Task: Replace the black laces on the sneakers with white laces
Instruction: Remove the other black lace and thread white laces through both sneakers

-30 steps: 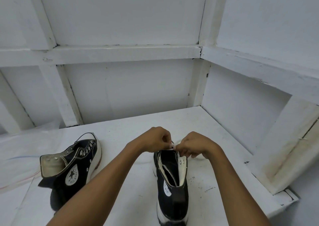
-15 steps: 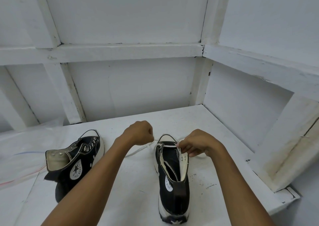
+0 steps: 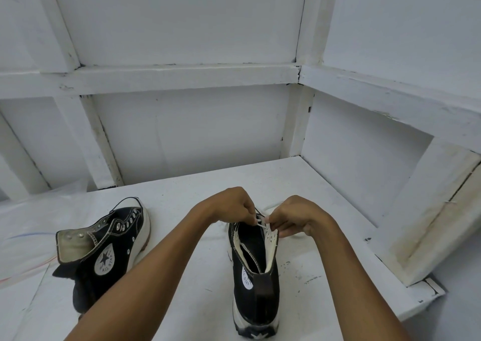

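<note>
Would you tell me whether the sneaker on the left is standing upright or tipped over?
Tipped: the left sneaker lies on its side, star patch facing up.

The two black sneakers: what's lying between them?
Head view: only bare white tabletop, crossed by the person's left forearm, separates the tipped sneaker from the upright sneaker.

Both bare forearms reach in from the near edge, converging at centre. Left hand (image 3: 234, 206) knuckles up, fingers curled, pinching white lace (image 3: 260, 224). Right hand (image 3: 296, 218) just beside it, fingers curled, pinching same lace.
</note>
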Demonstrator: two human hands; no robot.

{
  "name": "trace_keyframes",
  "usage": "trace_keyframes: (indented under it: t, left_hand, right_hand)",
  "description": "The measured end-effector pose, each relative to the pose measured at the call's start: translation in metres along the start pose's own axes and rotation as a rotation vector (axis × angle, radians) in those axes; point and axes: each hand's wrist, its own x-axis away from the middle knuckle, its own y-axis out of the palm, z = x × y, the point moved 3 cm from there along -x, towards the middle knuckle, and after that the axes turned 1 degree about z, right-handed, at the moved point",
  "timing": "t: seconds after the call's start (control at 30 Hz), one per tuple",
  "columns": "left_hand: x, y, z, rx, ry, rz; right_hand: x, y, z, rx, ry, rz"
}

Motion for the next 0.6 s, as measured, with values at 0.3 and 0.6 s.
trace_keyframes:
  t: [0.3,0.6]
  left_hand:
    - [-0.001,0.001,-0.005,0.054,-0.02,0.066]
    - [-0.004,0.006,0.0,0.024,-0.001,0.045]
  right_hand:
    - [-0.002,0.0,0.001,-0.032,0.006,-0.023]
    - [-0.006,-0.002,0.01,-0.051,-0.038,-0.044]
